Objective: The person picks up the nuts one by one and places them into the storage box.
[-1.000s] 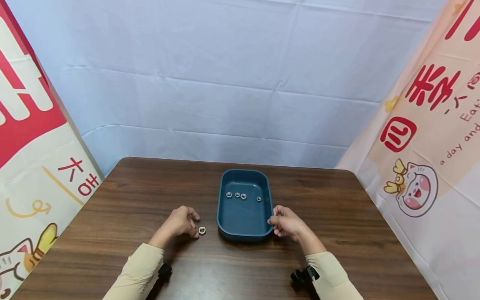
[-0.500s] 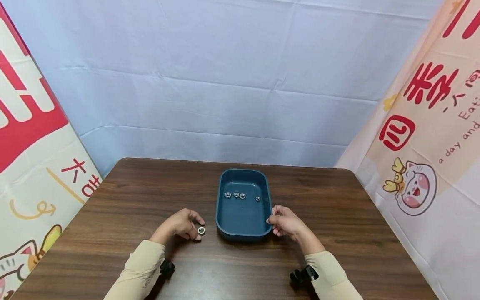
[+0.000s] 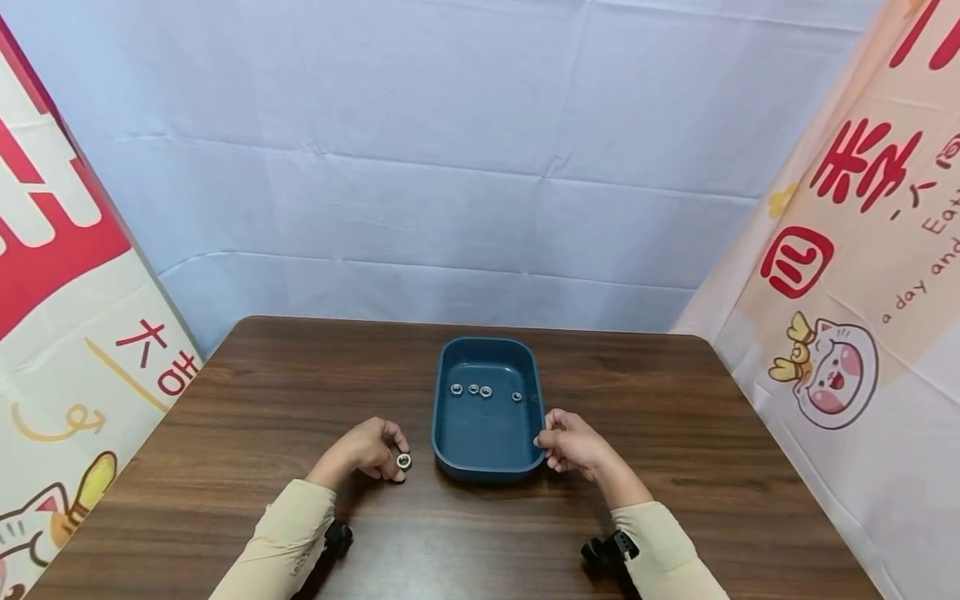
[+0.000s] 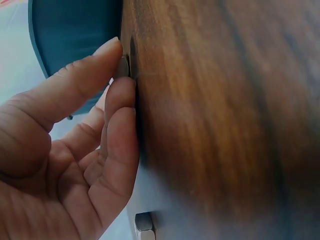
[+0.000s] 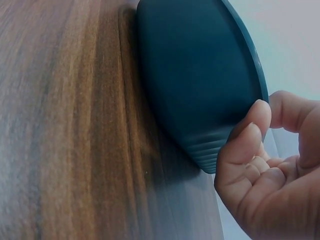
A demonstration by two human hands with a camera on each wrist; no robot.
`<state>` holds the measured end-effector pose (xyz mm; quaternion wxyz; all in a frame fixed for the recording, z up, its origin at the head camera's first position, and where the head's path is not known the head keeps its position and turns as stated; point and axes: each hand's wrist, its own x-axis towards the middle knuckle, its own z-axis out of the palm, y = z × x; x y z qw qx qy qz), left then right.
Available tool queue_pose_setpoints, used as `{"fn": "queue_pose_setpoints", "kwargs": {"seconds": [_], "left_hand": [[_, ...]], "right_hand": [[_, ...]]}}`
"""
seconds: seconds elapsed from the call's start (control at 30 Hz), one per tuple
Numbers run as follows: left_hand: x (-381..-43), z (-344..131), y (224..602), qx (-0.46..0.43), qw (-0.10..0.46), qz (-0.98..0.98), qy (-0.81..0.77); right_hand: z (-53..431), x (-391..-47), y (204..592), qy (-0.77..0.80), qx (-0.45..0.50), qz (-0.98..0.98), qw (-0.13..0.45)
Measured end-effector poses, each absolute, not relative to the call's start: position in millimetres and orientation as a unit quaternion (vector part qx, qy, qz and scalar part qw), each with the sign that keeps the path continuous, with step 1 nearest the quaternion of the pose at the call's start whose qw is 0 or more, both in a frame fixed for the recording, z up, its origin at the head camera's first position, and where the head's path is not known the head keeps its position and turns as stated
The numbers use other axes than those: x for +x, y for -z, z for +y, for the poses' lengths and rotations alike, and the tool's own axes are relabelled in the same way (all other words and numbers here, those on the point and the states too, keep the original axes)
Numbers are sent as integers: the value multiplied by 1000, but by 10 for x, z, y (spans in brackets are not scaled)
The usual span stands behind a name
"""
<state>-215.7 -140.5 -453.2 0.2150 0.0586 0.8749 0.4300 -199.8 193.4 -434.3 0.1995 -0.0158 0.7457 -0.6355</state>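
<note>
A silver hex nut point(image 3: 403, 461) lies at the table's surface just left of the blue tray point(image 3: 489, 475). My left hand point(image 3: 371, 450) has its thumb and finger on either side of this nut and pinches it; in the left wrist view only the edge of the nut point(image 4: 123, 67) shows between the fingertips. My right hand point(image 3: 573, 444) grips the tray's right rim near the front corner, and the right wrist view has the thumb and fingers curled at the rim of the tray point(image 5: 200, 65). Several smaller nuts point(image 3: 486, 392) lie in a row inside the tray.
The brown wooden table point(image 3: 480, 550) reaches to a pale cloth backdrop point(image 3: 450, 208). Printed banners hang at the left point(image 3: 97, 333) and right point(image 3: 825, 333). A small dark block point(image 4: 144, 221) of unclear kind shows low in the left wrist view.
My left hand has moved slightly right and its thumb and finger have closed in around the nut. The right hand and the tray have stayed in place.
</note>
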Motion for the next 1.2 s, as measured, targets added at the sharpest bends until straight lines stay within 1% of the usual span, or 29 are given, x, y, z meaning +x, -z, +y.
{"fn": "queue_pose_setpoints", "kwargs": {"seconds": [0.17, 0.3, 0.43, 0.7, 0.87, 1.03, 1.2], "left_hand": [[-2156, -1398, 4520, 55, 209, 885, -412], [-2164, -1408, 4492, 64, 216, 887, -404], [-2158, -1440, 4456, 92, 230, 880, -406], [-2170, -1519, 4445, 142, 255, 838, -462], [-2217, -1584, 4476, 181, 268, 799, -507], [-2268, -1616, 4529, 233, 250, 753, -562], [-2292, -1625, 4557, 241, 238, 735, -588]], "right_hand": [[1880, -1894, 4143, 635, -24, 744, 204], [1880, -1899, 4145, 635, -23, 744, 206], [1883, -1904, 4144, 634, -23, 745, 208], [1877, -1889, 4115, 632, -21, 745, 211], [1902, -1938, 4202, 630, -27, 747, 208], [1948, -2017, 4361, 632, -23, 748, 204], [1954, -2029, 4401, 632, -21, 749, 200]]}}
